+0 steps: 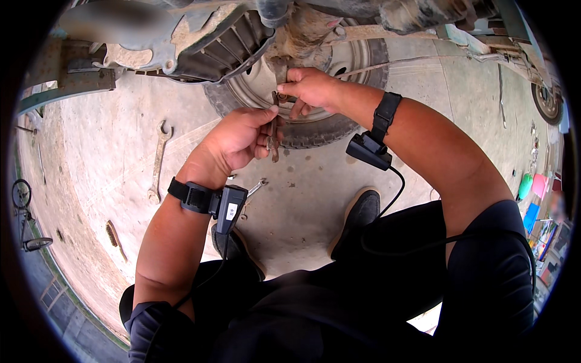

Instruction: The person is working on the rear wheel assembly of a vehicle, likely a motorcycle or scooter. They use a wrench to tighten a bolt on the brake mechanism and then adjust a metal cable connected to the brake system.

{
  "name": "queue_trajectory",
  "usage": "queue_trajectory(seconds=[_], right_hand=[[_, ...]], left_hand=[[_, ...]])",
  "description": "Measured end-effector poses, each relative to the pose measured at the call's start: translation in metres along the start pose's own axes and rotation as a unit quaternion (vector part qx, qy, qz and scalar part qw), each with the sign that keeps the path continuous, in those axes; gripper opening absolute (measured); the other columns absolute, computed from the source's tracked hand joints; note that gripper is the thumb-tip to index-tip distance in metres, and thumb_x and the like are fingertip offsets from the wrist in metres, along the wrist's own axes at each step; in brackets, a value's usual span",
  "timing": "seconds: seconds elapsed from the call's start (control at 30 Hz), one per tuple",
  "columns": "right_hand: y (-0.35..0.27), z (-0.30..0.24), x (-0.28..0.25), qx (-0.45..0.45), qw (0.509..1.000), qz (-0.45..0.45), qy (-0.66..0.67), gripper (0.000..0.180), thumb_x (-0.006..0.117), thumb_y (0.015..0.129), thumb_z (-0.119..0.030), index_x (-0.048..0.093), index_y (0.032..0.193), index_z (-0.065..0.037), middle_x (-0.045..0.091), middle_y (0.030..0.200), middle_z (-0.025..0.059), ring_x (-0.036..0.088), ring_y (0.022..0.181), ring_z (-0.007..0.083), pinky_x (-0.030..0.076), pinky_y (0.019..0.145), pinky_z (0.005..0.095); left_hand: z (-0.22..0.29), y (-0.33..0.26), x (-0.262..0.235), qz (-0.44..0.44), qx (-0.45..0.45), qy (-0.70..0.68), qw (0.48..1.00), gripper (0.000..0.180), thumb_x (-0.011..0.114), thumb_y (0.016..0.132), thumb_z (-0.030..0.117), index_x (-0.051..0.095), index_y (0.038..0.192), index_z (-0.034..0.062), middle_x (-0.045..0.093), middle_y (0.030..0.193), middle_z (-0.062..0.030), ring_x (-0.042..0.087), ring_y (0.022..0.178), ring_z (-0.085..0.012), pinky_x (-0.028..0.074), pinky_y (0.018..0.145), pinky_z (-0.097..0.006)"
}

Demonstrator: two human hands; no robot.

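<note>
My left hand [239, 136] is closed round a narrow, rusty metal strip [275, 151] that stands roughly upright in its fingers. Just above and to the right, my right hand [311, 89] has its thumb and fingers bent in at the strip's upper end, beside a rusty part under the vehicle. Whatever sits between those fingertips is too small and hidden to name. Both hands are in front of a wheel with a dark tyre [302, 136]. A dirt-caked axle part [305, 33] hangs over the wheel.
A large wrench [158, 160] lies on the concrete at left, a smaller wrench [258, 186] near my left shoe. Further left lies a brush [113, 237]. A ribbed dark housing [224, 51] hangs low overhead. Cables run from my wrist devices. A bicycle [27, 215] stands far left.
</note>
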State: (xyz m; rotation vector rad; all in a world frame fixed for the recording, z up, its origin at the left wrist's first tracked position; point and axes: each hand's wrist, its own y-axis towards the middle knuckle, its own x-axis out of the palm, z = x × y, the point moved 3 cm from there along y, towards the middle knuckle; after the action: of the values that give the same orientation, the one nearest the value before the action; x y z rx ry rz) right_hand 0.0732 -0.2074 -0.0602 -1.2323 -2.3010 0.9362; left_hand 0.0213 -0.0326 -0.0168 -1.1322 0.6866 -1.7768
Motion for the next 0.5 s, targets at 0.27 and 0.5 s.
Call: queue_trajectory(seconds=[0.27,0.5], right_hand=[[-0.0011,-0.0013,0.0008,0.002,1.0,-0.003,0.009,0.028,0.054,0.099,-0.028,0.052,0.109,-0.002,0.061,0.101,0.0076,0.069,0.069,0.0193,0.045,0.052,0.0289],[-0.0016,-0.0014,0.0006,0.005,1.0,-0.002,0.012,0.029,0.054,0.099,-0.028,0.052,0.109,-0.002,0.061,0.098,0.0078,0.069,0.069,0.019,0.044,0.052,0.0287]], left_hand=[[-0.0014,0.0001,0.0012,0.022,0.001,0.034,0.999,0.03,0.056,0.099,0.029,0.062,0.096,0.0001,0.063,0.074,-0.0088,0.055,0.049,-0.0137,0.044,0.043,-0.025],[-0.0057,0.0041,0.0002,0.02,0.007,0.049,0.999,0.03,0.055,0.099,0.032,0.062,0.096,0.0033,0.064,0.075,-0.0064,0.056,0.054,-0.0126,0.046,0.047,-0.024]])
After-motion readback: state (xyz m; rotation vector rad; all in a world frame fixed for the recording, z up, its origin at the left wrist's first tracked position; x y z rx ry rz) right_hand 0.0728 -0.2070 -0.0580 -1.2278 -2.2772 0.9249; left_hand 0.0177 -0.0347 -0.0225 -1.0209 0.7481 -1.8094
